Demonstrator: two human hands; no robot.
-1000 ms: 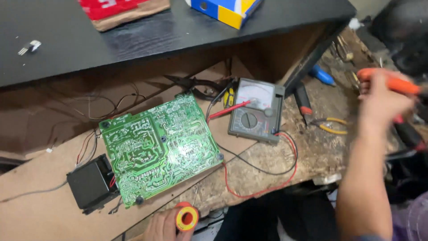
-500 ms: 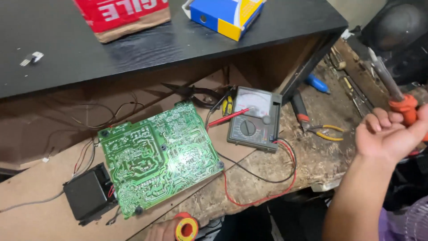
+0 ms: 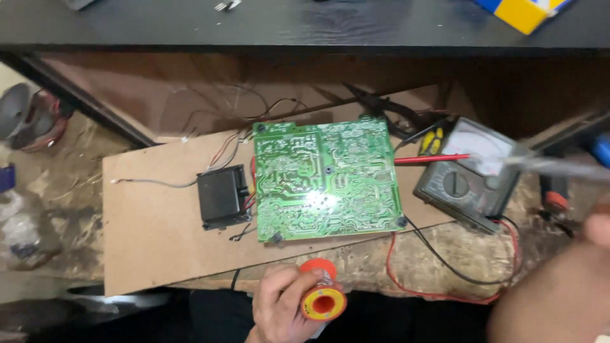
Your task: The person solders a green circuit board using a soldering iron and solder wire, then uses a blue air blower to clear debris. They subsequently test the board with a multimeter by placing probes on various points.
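Orange-rimmed solder spool [image 3: 323, 298] sits in the left hand [image 3: 283, 305], fingers curled around it, at the near edge of the bench just below the green board [image 3: 327, 181]. A second ago this hand showed only at the bottom of the view; now it is fully in sight and nearer the board's front edge. The right hand [image 3: 559, 292], earlier raised far to the right, now fills the lower right corner, blurred; its grip cannot be told. A grey blurred tool tip [image 3: 559, 168] crosses above the meter [image 3: 470, 174].

The board lies flat on a brown sheet [image 3: 152, 222], with a black box [image 3: 222, 197] touching its left side. Bare sheet lies open to the left of the box. The meter stands just right of the board, with red and black leads [image 3: 457, 279] looping in front, crowding that side.
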